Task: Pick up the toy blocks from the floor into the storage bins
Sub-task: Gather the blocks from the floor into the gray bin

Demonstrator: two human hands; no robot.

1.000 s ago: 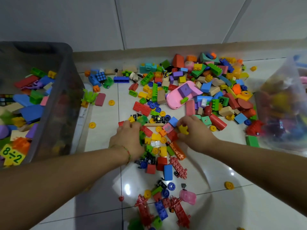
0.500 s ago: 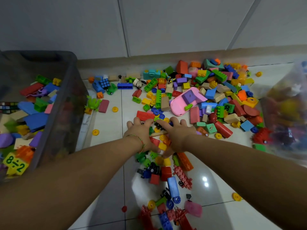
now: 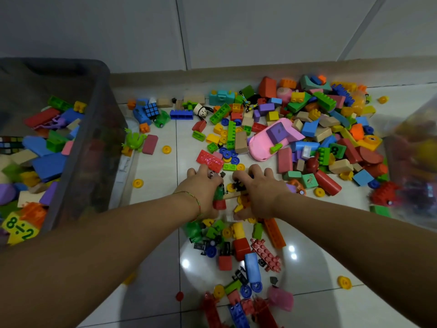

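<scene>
The bin (image 3: pixel 94 150) at the floor's (image 3: pixel 153 169) left edge is partly filled, most blocks (image 3: pixel 307 129) are left strewn toward its far edge, and a mid-floor heap (image 3: pixel 230 187) is cupped by left hand (image 3: pixel 203 188) and right hand (image 3: pixel 261 191), each grip curled round pieces.

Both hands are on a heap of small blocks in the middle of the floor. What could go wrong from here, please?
1. The left hand and right hand cup a loose heap of small blocks; some may slip out between them on the way to the grey bin.
2. Yellow wheels lying loose on the tiles could roll away if knocked.
</scene>
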